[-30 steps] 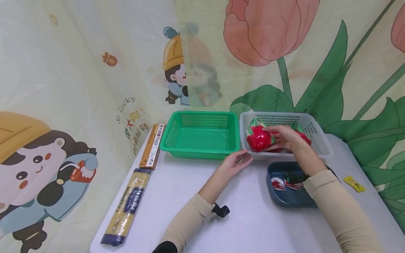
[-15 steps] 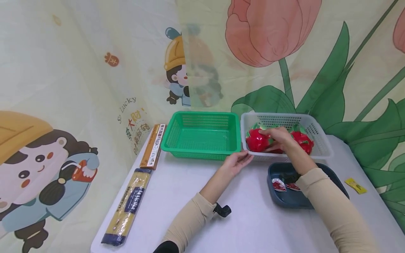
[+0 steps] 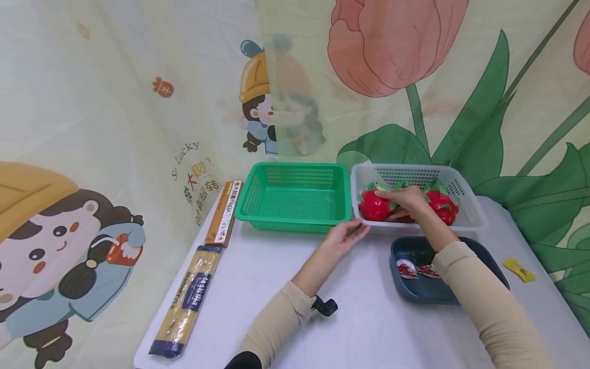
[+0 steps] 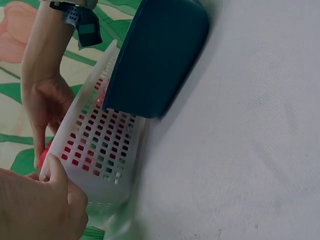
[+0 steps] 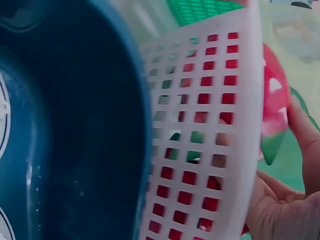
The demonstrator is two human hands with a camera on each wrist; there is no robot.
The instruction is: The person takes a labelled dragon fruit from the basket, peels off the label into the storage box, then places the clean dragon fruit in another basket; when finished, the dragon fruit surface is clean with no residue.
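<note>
In the head view my right hand reaches into the white basket and grips a red dragon fruit with green tips, thumb on top. The fruit sits low at the basket's left end. To its right lies another dragon fruit; more red shows beneath my hand, partly hidden. My left hand holds the basket's front left corner. In the left wrist view, the thumb of that hand lies along the rim. The right wrist view shows right-hand fingers around the fruit behind the basket wall.
A green basket stands left of the white one. In front is a dark blue tray with red-and-white packets. A yellow packet lies at right; a pasta box and spaghetti bag lie at left.
My right hand has lowered the dragon fruit deeper into the white basket's left end. The other dragon fruit shows more fully. My left hand stays at the corner.
</note>
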